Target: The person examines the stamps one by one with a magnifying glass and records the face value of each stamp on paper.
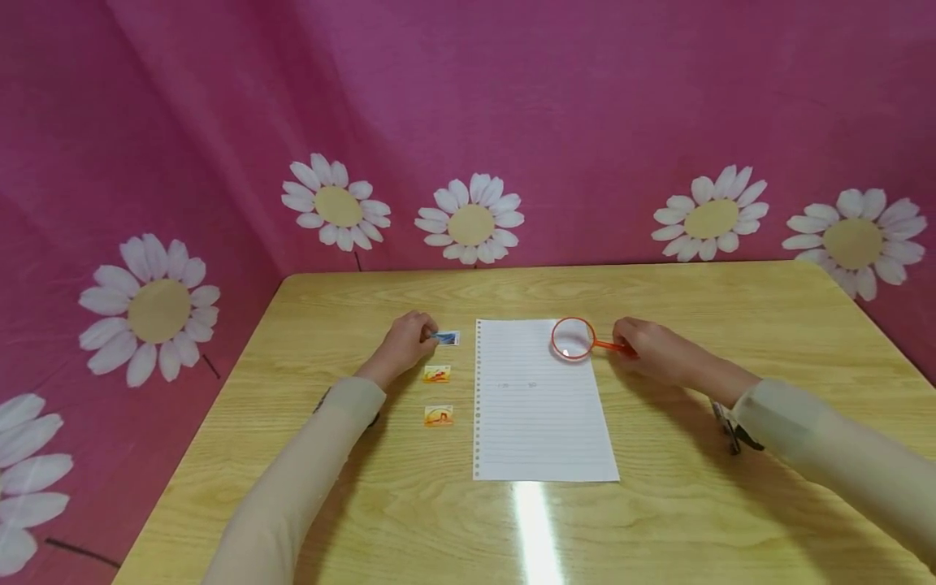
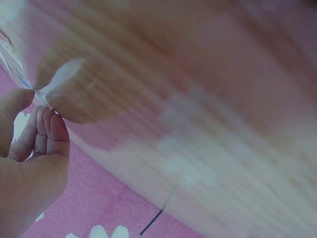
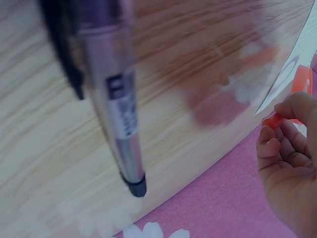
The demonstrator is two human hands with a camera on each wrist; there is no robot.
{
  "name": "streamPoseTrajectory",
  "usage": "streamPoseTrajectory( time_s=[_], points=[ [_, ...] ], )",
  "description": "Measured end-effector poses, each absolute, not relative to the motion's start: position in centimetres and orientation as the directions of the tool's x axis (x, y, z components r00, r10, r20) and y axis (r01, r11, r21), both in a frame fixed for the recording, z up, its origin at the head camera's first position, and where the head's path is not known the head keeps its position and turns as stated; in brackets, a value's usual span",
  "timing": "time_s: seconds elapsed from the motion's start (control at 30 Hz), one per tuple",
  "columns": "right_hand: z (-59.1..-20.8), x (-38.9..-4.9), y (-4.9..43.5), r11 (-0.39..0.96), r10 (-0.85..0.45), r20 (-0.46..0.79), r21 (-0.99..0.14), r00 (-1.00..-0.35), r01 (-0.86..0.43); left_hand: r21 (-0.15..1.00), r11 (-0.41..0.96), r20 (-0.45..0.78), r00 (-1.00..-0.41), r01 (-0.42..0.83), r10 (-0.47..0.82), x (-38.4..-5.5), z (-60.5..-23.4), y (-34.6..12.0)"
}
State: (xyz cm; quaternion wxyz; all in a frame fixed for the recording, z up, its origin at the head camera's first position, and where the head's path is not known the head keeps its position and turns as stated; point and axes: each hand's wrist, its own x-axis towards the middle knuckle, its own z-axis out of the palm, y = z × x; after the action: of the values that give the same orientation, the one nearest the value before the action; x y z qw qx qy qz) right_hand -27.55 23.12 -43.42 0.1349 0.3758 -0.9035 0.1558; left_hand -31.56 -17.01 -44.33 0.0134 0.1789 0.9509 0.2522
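My left hand (image 1: 405,345) pinches the edge of a small blue postage stamp (image 1: 448,338) at the table, between thumb and fingertips. In the left wrist view the thin stamp (image 2: 41,97) shows nearly edge-on in the left hand's (image 2: 37,148) pinch. Below it lie two yellow-orange stamps, an upper one (image 1: 437,374) and a lower one (image 1: 439,416). My right hand (image 1: 651,349) grips the orange handle of a magnifying glass (image 1: 609,345). Its round lens overlaps the upper right edge of a lined sheet of paper (image 1: 541,439), which has faint pencil marks near its middle.
A pen (image 3: 124,114) with a clear barrel is close beneath the right wrist. The wooden table (image 1: 409,520) reflects a bright strip of light in front of the sheet. A pink curtain (image 1: 570,97) with daisies borders the table's back and left.
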Motion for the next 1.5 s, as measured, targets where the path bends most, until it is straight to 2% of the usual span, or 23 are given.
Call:
streamPoseTrajectory(
  time_s=[0.47,0.63,1.0,1.23,1.5],
  points=[
    [-43.2,-26.5,25.3,0.679,-0.644,0.367,-0.13,-0.671,-0.723,0.482,0.802,0.087,-0.931,0.351,0.355,-31.4,-44.3,-17.1],
    [-43.3,-26.1,25.8,0.71,-0.608,0.376,-0.135,-0.699,-0.691,0.473,0.806,0.09,-0.93,0.356,0.358,-31.5,-44.4,-17.2],
    [-43.7,-24.9,27.0,0.709,-0.585,0.418,-0.153,-0.696,-0.688,0.474,0.815,0.062,-0.936,0.334,0.347,-31.4,-44.4,-17.0],
    [-43.6,-24.1,27.7,0.758,-0.52,0.394,-0.196,-0.758,-0.622,0.483,0.809,0.064,-0.935,0.335,0.348,-31.2,-44.0,-16.9],
    [-43.3,-23.3,28.0,0.813,-0.432,0.278,-0.291,-0.858,-0.504,0.488,0.805,0.07,-0.934,0.337,0.349,-31.2,-44.0,-16.8]
  ],
)
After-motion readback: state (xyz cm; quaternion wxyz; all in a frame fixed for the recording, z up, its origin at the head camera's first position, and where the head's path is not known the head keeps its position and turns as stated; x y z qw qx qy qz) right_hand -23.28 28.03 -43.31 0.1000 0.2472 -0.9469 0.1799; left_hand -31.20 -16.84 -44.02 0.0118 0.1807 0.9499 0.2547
